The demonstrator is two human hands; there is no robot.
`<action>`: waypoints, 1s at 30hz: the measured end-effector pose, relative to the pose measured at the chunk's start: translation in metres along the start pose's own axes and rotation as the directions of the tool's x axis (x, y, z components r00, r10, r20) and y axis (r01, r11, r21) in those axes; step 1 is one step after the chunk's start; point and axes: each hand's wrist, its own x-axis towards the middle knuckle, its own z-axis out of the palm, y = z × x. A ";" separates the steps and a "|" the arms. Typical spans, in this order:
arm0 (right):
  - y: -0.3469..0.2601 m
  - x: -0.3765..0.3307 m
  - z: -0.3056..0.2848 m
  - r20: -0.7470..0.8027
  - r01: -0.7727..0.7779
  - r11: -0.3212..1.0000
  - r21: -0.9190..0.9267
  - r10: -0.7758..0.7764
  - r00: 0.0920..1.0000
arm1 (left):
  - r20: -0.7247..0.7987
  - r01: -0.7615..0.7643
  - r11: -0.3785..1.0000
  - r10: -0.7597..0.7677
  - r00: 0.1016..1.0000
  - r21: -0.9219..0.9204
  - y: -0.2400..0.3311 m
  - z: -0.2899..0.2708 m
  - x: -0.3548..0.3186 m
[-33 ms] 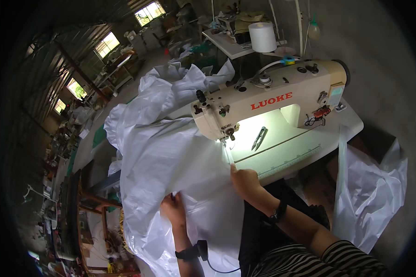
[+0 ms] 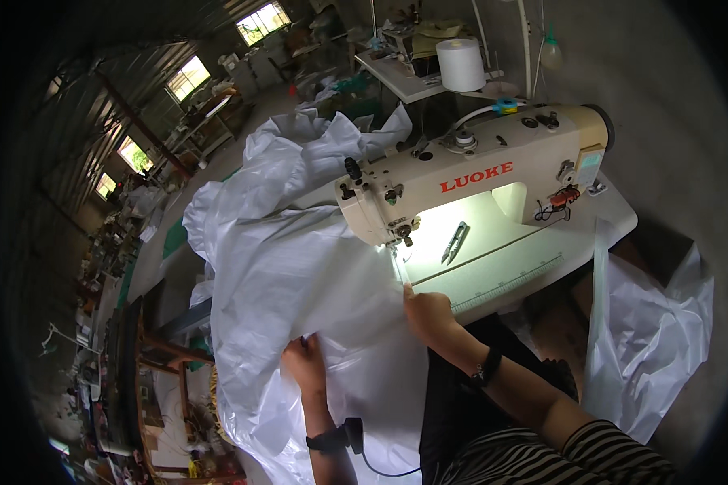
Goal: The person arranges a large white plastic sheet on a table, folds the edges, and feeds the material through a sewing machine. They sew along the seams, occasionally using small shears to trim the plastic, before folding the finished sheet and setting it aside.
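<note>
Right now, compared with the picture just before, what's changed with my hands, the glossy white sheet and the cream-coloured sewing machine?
Nothing has visibly moved, been taken hold of or let go. Your left hand stays curled on the glossy white sheet, your right hand at its edge near the cream-coloured sewing machine; the slim grey snips lie as before.

A table (image 2: pixel 514 271) right of centre bears a sewing machine (image 2: pixel 481 174) and snips (image 2: pixel 455 242), a thread cone (image 2: pixel 461 66) behind them. One sheet (image 2: pixel 275 263) spreads left of the sewing machine; another sheet (image 2: pixel 647 331) hangs lower right. A rack (image 2: pixel 178 351), apparently, stands lower left.
</note>
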 end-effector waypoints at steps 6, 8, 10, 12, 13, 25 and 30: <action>-0.002 0.027 0.001 -0.019 0.047 0.999 -0.017 -0.048 0.999 | -0.083 -0.200 0.980 0.201 0.976 0.023 -0.055 0.044 0.021; 0.004 0.027 0.004 -0.003 0.049 0.999 -0.018 -0.049 0.999 | -0.030 -0.185 0.961 0.195 0.980 0.204 -0.060 0.053 0.018; 0.010 0.031 0.011 -0.028 0.050 0.999 -0.018 -0.051 0.998 | -0.029 -0.180 0.966 0.189 0.982 0.186 -0.059 0.057 0.012; 0.016 0.036 0.017 -0.052 0.045 0.999 -0.022 -0.046 0.998 | -0.025 -0.180 0.970 0.187 0.982 0.163 -0.058 0.063 0.009; 0.013 0.040 0.016 -0.027 0.048 0.999 -0.021 -0.049 0.998 | -0.019 -0.147 0.966 0.154 0.988 0.212 -0.064 0.064 0.008; 0.043 0.011 0.010 -0.048 0.096 0.878 0.469 -0.083 0.995 | -0.028 -0.308 0.945 0.313 0.949 0.114 0.074 -0.003 -0.072; 0.024 -0.075 -0.006 0.361 -0.395 -0.102 0.913 -0.249 0.899 | 0.717 0.328 0.723 0.322 0.618 -0.607 0.059 0.074 -0.225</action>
